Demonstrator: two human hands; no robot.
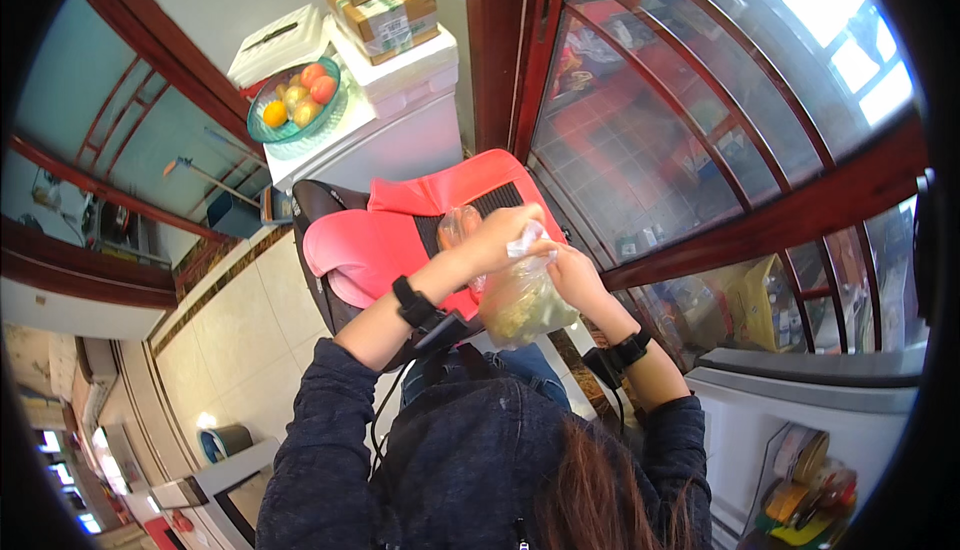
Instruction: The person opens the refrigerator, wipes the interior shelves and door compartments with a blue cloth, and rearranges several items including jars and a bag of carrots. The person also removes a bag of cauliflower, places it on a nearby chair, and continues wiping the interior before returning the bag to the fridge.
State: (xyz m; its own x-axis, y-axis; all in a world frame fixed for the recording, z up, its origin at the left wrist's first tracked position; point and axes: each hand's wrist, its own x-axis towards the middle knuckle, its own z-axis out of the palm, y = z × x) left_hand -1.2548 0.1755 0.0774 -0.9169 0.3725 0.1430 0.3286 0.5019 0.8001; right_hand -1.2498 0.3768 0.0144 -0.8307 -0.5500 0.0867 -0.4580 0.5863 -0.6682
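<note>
A clear plastic bag of pale green-yellow vegetables, perhaps cauliflower, hangs in front of my body. My left hand and my right hand both grip its twisted, gathered neck. White plastic of the bag's top shows between my fingers. Behind my left hand, a second clear bag with orange produce, possibly carrots, rests on a pink and black padded seat. My left hand partly covers that bag. Each wrist wears a black strap with a device.
A teal glass fruit bowl stands on a white cabinet, near foam boxes topped by cardboard boxes. Red-framed glass doors rise on the right. An opened refrigerator door with food on its shelf is at lower right.
</note>
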